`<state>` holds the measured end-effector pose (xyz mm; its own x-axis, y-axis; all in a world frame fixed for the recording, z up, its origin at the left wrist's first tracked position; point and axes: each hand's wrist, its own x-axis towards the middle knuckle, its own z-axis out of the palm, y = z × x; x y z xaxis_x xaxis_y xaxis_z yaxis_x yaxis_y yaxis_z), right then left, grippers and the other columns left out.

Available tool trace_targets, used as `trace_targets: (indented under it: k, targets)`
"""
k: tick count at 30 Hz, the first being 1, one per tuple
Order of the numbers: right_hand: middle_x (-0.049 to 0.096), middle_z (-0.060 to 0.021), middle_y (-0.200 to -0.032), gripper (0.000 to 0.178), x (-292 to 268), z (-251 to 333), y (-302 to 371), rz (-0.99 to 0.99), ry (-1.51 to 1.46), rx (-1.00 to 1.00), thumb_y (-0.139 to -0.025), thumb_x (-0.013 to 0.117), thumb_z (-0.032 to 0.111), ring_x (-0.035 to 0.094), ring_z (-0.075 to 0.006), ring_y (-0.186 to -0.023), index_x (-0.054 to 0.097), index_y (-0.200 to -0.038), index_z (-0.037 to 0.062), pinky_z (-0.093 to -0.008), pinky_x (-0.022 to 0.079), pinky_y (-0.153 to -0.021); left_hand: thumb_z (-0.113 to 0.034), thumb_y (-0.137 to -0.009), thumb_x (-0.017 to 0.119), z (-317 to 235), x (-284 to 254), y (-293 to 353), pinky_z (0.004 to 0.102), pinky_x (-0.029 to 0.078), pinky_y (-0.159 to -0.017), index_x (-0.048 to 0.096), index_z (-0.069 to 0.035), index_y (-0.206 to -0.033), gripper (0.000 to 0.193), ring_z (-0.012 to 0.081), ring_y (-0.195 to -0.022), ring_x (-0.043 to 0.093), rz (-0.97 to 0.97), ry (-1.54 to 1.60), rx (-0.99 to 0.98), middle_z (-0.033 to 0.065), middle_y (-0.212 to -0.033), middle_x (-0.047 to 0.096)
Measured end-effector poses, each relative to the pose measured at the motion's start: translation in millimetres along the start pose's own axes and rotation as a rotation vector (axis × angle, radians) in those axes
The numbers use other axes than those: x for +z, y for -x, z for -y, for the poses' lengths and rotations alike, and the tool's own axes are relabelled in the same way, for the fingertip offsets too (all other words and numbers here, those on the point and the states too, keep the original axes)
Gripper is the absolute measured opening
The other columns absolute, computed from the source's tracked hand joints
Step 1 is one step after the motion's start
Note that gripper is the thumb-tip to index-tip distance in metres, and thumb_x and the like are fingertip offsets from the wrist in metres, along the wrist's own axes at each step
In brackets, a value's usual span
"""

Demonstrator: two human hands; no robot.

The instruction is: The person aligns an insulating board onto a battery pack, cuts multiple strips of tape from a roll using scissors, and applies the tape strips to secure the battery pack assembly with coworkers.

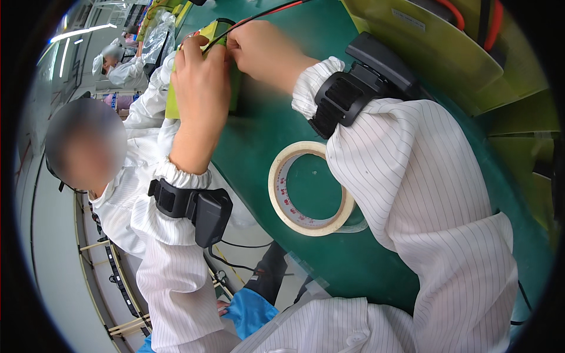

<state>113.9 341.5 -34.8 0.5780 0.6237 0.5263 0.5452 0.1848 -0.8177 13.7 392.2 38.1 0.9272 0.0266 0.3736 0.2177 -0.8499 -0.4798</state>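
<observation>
A yellow-green block-shaped pack (pixel 172 101) with a dark top edge lies at the far left of the green table, partly covered by my hands. Over it, my left hand (pixel 201 88) is closed, its fingers bent around the end of a black cable (pixel 250 19) that runs in from the top with a red one (pixel 288 6). Touching close beside it, my right hand (pixel 265 50) is closed too, fingertips pinched together at the pack's edge. What the right fingertips hold is hidden.
A roll of cream tape (pixel 279 191) lies flat on the green table (pixel 259 147), next to my right sleeve. Yellow-green panels with red and black cables (pixel 450 13) stand at the right. A person in white (pixel 112 206) is close on the left; another (pixel 120 67) is farther back.
</observation>
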Motion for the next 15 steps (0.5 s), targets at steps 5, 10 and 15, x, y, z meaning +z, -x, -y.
trace_targets:
  k: [5, 10, 15]
  targets:
    - [0.060, -0.0167, -0.070, 0.009, -1, -3, 0, -0.030, -0.094, 0.104, -0.072, 0.057, 0.009, 0.058, -0.0314, -0.066, 0.061, -0.076, 0.0014, -0.0378, 0.045, -0.059, -0.005, -0.074, 0.055, 0, 9, -6, 0.0391, 0.044, -0.067, 0.053, -0.005, -0.083, 0.010, 0.0314, -0.082, 0.050, -0.026, -0.208, 0.106, 0.0152, -0.097, 0.049]
    - [0.060, -0.0172, -0.071, 0.011, -4, -4, 0, -0.048, -0.100, 0.184, -0.072, 0.060, 0.009, 0.058, -0.0312, -0.068, 0.061, -0.078, 0.0004, -0.0385, 0.045, -0.061, -0.004, -0.068, 0.062, -5, 8, -12, 0.0416, 0.044, -0.073, 0.046, -0.005, -0.102, 0.038, 0.0365, -0.088, 0.050, 0.049, -0.161, -0.023, 0.0181, -0.098, 0.048]
    - [0.059, -0.0182, -0.076, 0.010, -2, -18, 2, -0.126, 0.003, 0.101, -0.071, 0.058, 0.007, 0.058, -0.0326, -0.073, 0.061, -0.079, -0.0001, -0.0403, 0.045, -0.065, -0.004, -0.076, 0.053, -6, 15, -23, 0.0403, 0.045, -0.067, 0.045, -0.009, -0.099, 0.024, 0.0339, -0.083, 0.050, 0.043, -0.175, -0.045, 0.0161, -0.093, 0.046]
